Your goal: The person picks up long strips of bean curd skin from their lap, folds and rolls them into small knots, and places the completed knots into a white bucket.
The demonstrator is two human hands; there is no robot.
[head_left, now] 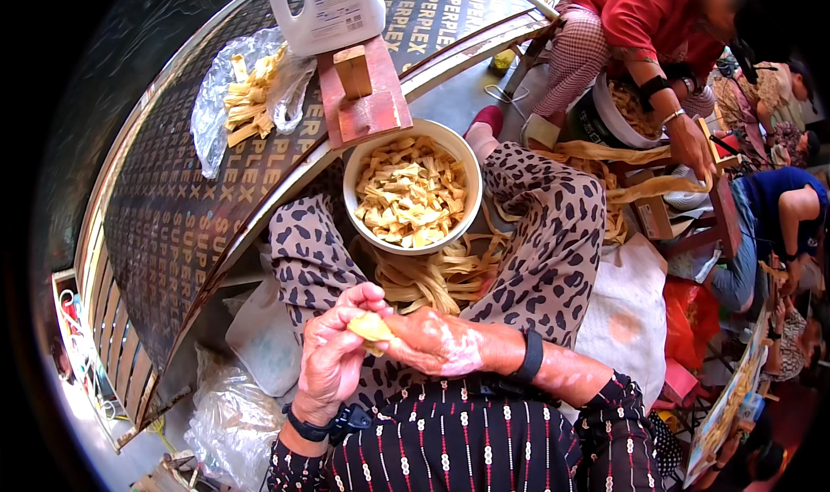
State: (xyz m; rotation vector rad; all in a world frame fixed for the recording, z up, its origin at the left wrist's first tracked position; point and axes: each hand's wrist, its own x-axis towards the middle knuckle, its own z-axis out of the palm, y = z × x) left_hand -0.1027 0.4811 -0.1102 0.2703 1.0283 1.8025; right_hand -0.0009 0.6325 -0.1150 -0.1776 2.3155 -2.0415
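Above my lap, my left hand [328, 358] pinches a small folded yellow strip [369, 328] between thumb and fingers. My right hand [437, 343] meets it from the other side, its closed fingers on the same strip; its fingertips are partly hidden. Beyond my hands, between my knees, stands a white round tub [475, 185] full of short, folded yellow pieces [411, 194]. A heap of long, flat, pale-yellow strips [432, 280] lies between my legs, just under the near side of the tub.
A dark printed board table [173, 233] at left bears a plastic bag with yellow pieces [251, 94], a red wooden block stand [367, 111] and a white jug [333, 12]. At right, a person in red [635, 16] handles long strips beside another tub [596, 116]. Clear plastic [229, 423] lies lower left.
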